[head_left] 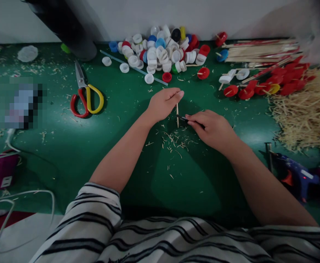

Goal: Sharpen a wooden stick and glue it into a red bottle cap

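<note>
My left hand (pixel 164 103) is closed around the upper end of a thin wooden stick (pixel 177 122), whose pointed lower end hangs toward me. In my right hand (pixel 213 128) is a small dark-handled knife (pixel 183 118). Its blade touches the stick near the lower end, and part of the handle is hidden by my fingers. Curled wood shavings (pixel 173 140) lie scattered on the green tabletop (pixel 138 160) just below the stick.
Behind my hands is a heap of bottle caps (pixel 160 54). Scissors (pixel 84 93) lie at left, near a dark cylinder (pixel 69 33). Rightward are wooden sticks (pixel 258 51), red caps on sticks (pixel 283 78), straw-like shavings (pixel 308 109) and a blue glue gun (pixel 299 175). A white cable (pixel 52 201) runs lower left.
</note>
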A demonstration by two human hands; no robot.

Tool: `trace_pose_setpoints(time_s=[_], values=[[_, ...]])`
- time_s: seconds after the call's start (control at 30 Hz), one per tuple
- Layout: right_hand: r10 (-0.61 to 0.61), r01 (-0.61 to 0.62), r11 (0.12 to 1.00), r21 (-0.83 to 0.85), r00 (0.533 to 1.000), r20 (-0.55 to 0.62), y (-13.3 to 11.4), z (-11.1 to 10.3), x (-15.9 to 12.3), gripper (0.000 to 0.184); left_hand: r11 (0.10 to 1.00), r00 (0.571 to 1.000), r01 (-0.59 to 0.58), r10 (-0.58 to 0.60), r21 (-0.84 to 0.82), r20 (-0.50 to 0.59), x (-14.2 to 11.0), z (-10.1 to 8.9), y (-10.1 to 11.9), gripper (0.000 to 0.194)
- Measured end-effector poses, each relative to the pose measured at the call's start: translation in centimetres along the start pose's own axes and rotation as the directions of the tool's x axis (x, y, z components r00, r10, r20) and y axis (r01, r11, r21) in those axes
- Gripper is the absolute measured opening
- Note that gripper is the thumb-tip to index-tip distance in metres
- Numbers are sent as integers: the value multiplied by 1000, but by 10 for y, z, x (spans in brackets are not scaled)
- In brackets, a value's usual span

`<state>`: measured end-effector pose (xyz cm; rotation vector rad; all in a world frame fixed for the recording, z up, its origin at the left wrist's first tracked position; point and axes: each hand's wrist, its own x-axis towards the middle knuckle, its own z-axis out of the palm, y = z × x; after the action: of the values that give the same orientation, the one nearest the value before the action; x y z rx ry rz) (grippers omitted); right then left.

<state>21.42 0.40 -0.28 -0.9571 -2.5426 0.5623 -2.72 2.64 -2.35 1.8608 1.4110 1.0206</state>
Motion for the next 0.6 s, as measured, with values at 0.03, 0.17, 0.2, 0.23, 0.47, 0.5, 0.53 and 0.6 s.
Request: trace_pose_setpoints(time_s=[0.03, 0.17, 0.2, 0.23, 0.47, 0.5, 0.53, 0.6], values=[[5, -5, 1000, -5, 1000, 8, 0, -1, 0, 24, 1000, 1000, 1, -1, -4, 2, 0, 0, 0, 67], [18, -17, 1000, -22, 999, 32, 2, -6, 1, 23, 1000, 1000, 7, -7, -9, 10, 1, 0, -2, 65], [18, -18, 1000, -18, 999, 37, 2, -7, 1, 23, 1000, 1000, 10, -10, -7, 12, 1, 0, -1, 64], [18, -17, 1000, -13, 999, 42, 3, -7, 2, 23, 1000, 1000, 13, -13, -4, 14, 1, 0, -1, 63], [25, -24, 1000, -16, 999, 21, 1, -2, 0, 24, 1000, 999, 12, -12, 3, 36, 2, -3, 0, 62], [25, -25, 999, -20, 1000, 10, 0, 0, 0, 25, 1000, 999, 7, -7, -9, 45, 2, -4, -1, 63], [24, -24, 999, -25, 1000, -1, -2, 2, -1, 26, 1000, 998, 4, -2, -24, 58, 2, -5, -1, 64], [16, -16, 999, -41, 1000, -14, -6, 6, -1, 28, 999, 996, -1, 5, -49, 86, 2, -7, -2, 64]])
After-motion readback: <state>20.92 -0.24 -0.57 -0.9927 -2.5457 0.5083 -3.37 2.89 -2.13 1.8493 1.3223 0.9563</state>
